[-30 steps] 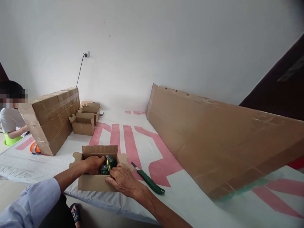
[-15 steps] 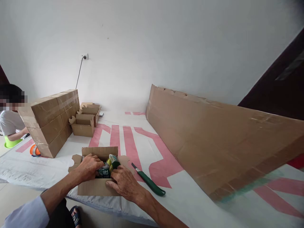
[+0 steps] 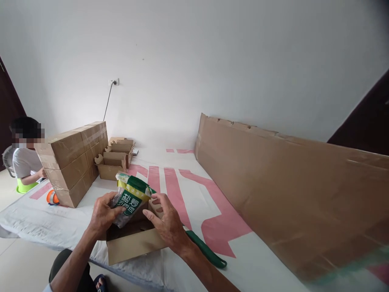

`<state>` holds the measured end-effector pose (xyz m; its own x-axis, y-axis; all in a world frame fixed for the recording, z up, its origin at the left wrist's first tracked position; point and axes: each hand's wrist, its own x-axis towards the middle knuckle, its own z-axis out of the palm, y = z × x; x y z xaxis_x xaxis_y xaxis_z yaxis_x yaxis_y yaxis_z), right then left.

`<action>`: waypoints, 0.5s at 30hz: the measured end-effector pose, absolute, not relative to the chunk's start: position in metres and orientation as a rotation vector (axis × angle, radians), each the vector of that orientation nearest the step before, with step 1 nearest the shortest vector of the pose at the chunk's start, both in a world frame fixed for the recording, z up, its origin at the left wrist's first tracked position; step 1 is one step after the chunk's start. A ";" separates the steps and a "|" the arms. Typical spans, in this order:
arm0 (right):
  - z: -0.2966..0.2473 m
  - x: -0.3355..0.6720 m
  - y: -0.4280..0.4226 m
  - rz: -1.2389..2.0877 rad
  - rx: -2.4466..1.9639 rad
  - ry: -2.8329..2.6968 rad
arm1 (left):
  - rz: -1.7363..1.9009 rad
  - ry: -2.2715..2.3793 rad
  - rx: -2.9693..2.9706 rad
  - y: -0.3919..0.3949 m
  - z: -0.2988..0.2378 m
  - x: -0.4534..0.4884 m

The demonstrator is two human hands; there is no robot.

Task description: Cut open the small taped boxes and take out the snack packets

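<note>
Gripping green packet (image 3: 131, 198) by left side in left hand (image 3: 102, 214), thumb across front. Held tilted over opening of carton (image 3: 138, 246), long axis running lower left to upper right. Near opposite edge with right hand (image 3: 168, 223), fingers parted; cannot tell whether touching.

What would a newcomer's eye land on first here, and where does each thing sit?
Probably the green packet, held in the left hand above the open box, low and left of centre. Next, perhaps the big cardboard slanting across the right side, and the stacked boxes at the left.
</note>
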<state>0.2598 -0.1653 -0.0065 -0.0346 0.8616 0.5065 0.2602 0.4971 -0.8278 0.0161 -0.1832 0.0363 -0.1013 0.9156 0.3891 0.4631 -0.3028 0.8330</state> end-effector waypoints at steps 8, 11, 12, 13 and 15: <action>0.005 0.231 -0.152 1.218 -0.746 -1.339 | 1.672 1.190 1.183 -0.175 0.046 0.039; 0.011 0.224 -0.143 1.390 -0.565 -1.346 | 1.691 1.157 1.254 -0.169 0.056 0.042; 0.014 0.222 -0.139 1.401 -0.559 -1.318 | 1.693 1.145 1.296 -0.166 0.059 0.040; 0.017 0.221 -0.134 1.407 -0.566 -1.284 | 1.671 1.129 1.337 -0.163 0.062 0.037; 0.023 0.218 -0.122 1.426 -0.568 -1.225 | 1.537 1.076 1.383 -0.156 0.065 0.028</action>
